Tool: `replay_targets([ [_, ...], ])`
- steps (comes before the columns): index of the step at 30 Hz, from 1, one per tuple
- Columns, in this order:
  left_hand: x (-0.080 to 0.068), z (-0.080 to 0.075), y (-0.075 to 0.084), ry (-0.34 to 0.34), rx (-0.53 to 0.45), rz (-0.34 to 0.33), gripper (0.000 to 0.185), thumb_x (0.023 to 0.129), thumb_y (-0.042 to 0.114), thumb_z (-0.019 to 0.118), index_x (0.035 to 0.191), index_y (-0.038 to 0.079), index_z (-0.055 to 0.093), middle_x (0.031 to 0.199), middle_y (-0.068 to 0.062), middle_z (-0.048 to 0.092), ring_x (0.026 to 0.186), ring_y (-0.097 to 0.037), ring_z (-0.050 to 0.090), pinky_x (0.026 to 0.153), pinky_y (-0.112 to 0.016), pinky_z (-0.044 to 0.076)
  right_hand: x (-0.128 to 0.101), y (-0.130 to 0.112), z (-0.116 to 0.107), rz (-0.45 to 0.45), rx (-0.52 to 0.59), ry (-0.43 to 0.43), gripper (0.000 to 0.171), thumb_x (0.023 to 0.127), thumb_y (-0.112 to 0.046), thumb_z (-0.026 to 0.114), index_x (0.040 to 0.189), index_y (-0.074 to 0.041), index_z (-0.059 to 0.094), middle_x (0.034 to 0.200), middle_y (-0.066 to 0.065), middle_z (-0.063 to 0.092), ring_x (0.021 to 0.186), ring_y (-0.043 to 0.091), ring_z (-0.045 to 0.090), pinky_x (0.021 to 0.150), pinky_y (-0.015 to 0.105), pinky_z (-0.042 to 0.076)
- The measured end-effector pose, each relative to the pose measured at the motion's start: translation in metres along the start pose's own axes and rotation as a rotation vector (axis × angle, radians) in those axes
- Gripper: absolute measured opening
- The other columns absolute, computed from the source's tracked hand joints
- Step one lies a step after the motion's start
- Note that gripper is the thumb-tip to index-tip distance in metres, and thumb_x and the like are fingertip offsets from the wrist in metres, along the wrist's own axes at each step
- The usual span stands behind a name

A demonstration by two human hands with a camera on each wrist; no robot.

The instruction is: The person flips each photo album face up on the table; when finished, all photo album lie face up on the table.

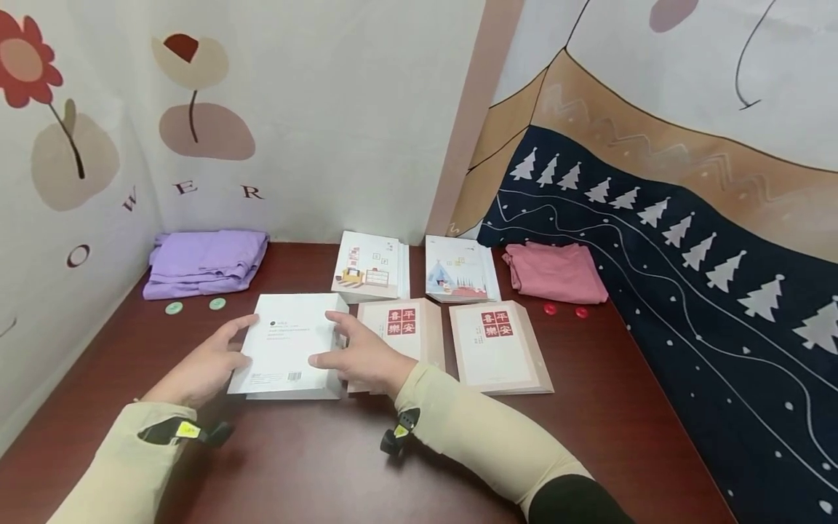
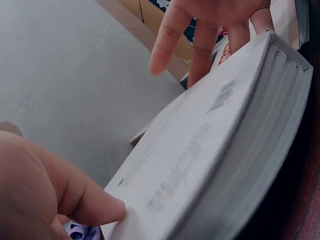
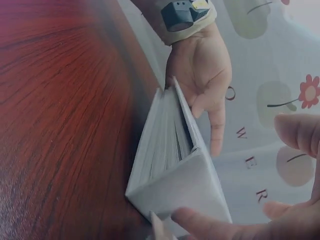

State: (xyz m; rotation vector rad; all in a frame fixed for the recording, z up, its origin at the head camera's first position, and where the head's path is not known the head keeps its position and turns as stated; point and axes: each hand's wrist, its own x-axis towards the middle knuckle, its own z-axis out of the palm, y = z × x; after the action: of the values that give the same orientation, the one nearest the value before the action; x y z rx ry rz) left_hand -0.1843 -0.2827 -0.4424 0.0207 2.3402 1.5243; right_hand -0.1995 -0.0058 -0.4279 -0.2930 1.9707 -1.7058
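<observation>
I've got both hands on the white book (image 1: 288, 346), which sits front-left on the bench (image 1: 327, 466), one side lifted off the wood per the right wrist view. My left hand (image 1: 206, 364) holds its left edge, thumb on the cover, the other fingers out of sight. My right hand (image 1: 363, 356) has its fingers laid on the cover at the right edge, and the wrist view shows the thumb pressed at the corner. The hands are apart, one per side, both clamped on this book.

Just right of it, partly under my right wrist, lies a beige book (image 1: 406, 335) with red characters, and a second one like it (image 1: 500, 346) beside that. Behind them are two illustrated books (image 1: 369, 266) (image 1: 458, 269). Purple cloth (image 1: 206, 262) back left with two green discs (image 1: 195, 306) near it; pink cloth (image 1: 556, 273) back right with two red discs (image 1: 566, 311).
</observation>
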Motion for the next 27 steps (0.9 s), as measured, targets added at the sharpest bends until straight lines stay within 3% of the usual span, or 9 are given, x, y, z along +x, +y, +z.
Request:
replay_targets([
  [7, -0.012, -0.007, 0.006, 0.005, -0.026, 0.075, 0.079, 0.1, -0.007, 0.044, 0.169, 0.006, 0.007, 0.15, -0.042, 0.039, 0.102, -0.017, 0.069, 0.077, -0.033, 0.062, -0.005, -0.005, -0.001, -0.044, -0.129, -0.045, 0.085, 0.091, -0.023, 0.083, 0.163, -0.029, 0.038, 0.164, 0.007, 0.047, 0.146, 0.03, 0.051, 0.116, 0.034, 0.045],
  [11, -0.018, -0.01, 0.017, 0.012, -0.063, 0.16, 0.08, 0.103, -0.006, 0.044, 0.169, 0.007, 0.002, 0.145, -0.042, 0.043, 0.095, -0.011, 0.071, 0.075, -0.033, 0.062, -0.006, -0.007, -0.001, -0.033, -0.084, -0.056, 0.084, 0.092, -0.019, 0.082, 0.163, -0.024, 0.037, 0.166, 0.01, 0.043, 0.149, 0.026, 0.047, 0.118, 0.033, 0.043],
  [16, -0.024, -0.013, 0.03, 0.045, -0.054, 0.249, 0.082, 0.105, -0.003, 0.048, 0.17, 0.013, 0.002, 0.146, -0.042, 0.043, 0.099, -0.004, 0.069, 0.078, -0.027, 0.06, -0.004, -0.006, -0.002, -0.029, -0.037, -0.093, 0.086, 0.092, -0.017, 0.081, 0.164, -0.027, 0.036, 0.166, 0.012, 0.042, 0.147, 0.025, 0.05, 0.112, 0.033, 0.048],
  [19, -0.027, -0.013, 0.034, 0.07, -0.055, 0.297, 0.081, 0.105, 0.0, 0.052, 0.171, 0.019, 0.009, 0.145, -0.021, 0.054, 0.102, -0.002, 0.069, 0.079, -0.023, 0.058, -0.002, -0.004, -0.002, -0.023, -0.031, -0.118, 0.085, 0.093, -0.018, 0.08, 0.164, -0.032, 0.037, 0.164, 0.013, 0.045, 0.143, 0.023, 0.053, 0.109, 0.036, 0.05],
  [23, -0.028, -0.008, 0.036, 0.042, -0.128, 0.406, 0.078, 0.104, -0.003, 0.054, 0.169, 0.02, 0.018, 0.134, 0.014, 0.062, 0.107, -0.002, 0.07, 0.081, -0.023, 0.059, 0.002, 0.0, -0.001, -0.028, -0.016, -0.141, 0.087, 0.096, -0.021, 0.077, 0.166, -0.039, 0.03, 0.161, 0.016, 0.048, 0.143, 0.023, 0.054, 0.108, 0.04, 0.051],
  [25, -0.027, -0.003, 0.036, -0.002, -0.148, 0.442, 0.076, 0.104, -0.004, 0.054, 0.168, 0.017, 0.019, 0.134, 0.016, 0.064, 0.111, -0.003, 0.071, 0.084, -0.024, 0.06, 0.004, 0.002, 0.0, -0.052, 0.02, -0.145, 0.089, 0.099, -0.022, 0.075, 0.167, -0.044, 0.022, 0.161, 0.018, 0.047, 0.142, 0.025, 0.055, 0.107, 0.043, 0.053],
  [27, -0.026, 0.002, 0.036, -0.043, -0.12, 0.446, 0.075, 0.105, -0.002, 0.055, 0.168, 0.014, 0.017, 0.14, 0.005, 0.065, 0.114, -0.003, 0.07, 0.087, -0.025, 0.06, 0.005, 0.004, 0.002, -0.09, 0.069, -0.139, 0.09, 0.101, -0.023, 0.072, 0.167, -0.049, 0.015, 0.162, 0.019, 0.046, 0.142, 0.024, 0.054, 0.105, 0.046, 0.055],
])
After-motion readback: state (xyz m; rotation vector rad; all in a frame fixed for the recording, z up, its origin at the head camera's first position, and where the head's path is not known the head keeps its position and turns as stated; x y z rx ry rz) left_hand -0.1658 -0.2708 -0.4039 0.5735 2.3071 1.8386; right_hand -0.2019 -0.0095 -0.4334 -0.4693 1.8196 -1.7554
